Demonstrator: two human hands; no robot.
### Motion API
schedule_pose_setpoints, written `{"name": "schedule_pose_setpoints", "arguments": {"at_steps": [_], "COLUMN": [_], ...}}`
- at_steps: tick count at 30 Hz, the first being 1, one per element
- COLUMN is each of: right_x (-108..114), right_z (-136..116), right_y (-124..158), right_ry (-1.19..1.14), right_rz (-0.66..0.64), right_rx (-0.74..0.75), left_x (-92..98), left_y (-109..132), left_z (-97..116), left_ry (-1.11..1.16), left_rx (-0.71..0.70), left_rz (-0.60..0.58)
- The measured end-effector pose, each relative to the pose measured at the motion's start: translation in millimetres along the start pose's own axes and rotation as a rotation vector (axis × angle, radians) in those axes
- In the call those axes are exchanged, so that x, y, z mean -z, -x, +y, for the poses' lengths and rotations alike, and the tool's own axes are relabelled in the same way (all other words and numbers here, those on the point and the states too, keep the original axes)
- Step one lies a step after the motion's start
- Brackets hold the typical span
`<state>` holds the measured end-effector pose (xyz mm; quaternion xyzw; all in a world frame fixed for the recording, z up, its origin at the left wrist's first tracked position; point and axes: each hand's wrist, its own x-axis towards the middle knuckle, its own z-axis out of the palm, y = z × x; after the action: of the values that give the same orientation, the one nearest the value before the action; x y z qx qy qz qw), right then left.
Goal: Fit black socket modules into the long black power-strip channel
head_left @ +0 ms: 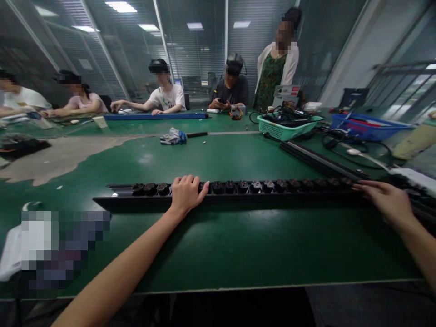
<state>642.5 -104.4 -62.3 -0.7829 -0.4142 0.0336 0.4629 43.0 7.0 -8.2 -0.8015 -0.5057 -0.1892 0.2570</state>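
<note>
A smooth, glossy finish is shown by the broad green table [272,245], broken at nine o'clock by a matt, ragged grey-beige patch [75,153]. A dull sheen is given by the long, smooth black channel [259,200]. Perforated plastic is seen in the oblong mint-green basket [277,130] at two o'clock, rumpled cloth in the grey-and-blue bundle [173,136] at ten.

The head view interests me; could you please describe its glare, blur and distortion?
Head view: pale glare on the green table; head view: bright light patches on the glass partition; head view: smearing near the left and right edges, side frames leaning outward, suggesting wide-angle distortion.
</note>
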Motion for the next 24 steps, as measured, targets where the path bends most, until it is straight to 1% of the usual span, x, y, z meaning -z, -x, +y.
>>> {"name": "schedule_pose_setpoints", "arguments": {"at_steps": [2, 4, 5, 7, 10, 12, 15, 22, 24], "right_x": [17, 37, 45, 59, 66, 64, 58, 50, 50], "right_z": [1, 9, 15, 29, 46, 51, 50, 40, 40], "right_y": [3, 3, 3, 1, 0, -2, -6, -21, -26], "right_ry": [0.317, 0.680, 0.835, 1.016, 1.045, 1.027, 1.026, 0.922, 0.912], "right_rz": [0.078, 0.146, 0.146, 0.078, -0.044, -0.067, -0.030, 0.006, -0.003], "right_rx": [0.213, 0.343, 0.353, 0.271, 0.119, 0.075, 0.058, 0.055, 0.054], "left_x": [-0.1, -0.2, -0.4, -0.7, -1.2, -1.0, 0.2, 1.3, 1.0], "left_y": [0, 0, -1, -1, -2, -2, -2, -3, -3], "left_z": [-1, -1, -1, -2, -2, -2, -2, -2, -2], "left_ry": [-0.008, -0.018, -0.021, -0.027, -0.031, -0.028, -0.021, -0.009, 0.001], "left_rx": [-0.022, -0.035, -0.039, -0.046, -0.050, -0.050, -0.045, -0.039, -0.036], "left_rz": [0.005, 0.010, 0.011, 0.012, 0.009, 0.007, 0.005, -0.008, -0.012]}}
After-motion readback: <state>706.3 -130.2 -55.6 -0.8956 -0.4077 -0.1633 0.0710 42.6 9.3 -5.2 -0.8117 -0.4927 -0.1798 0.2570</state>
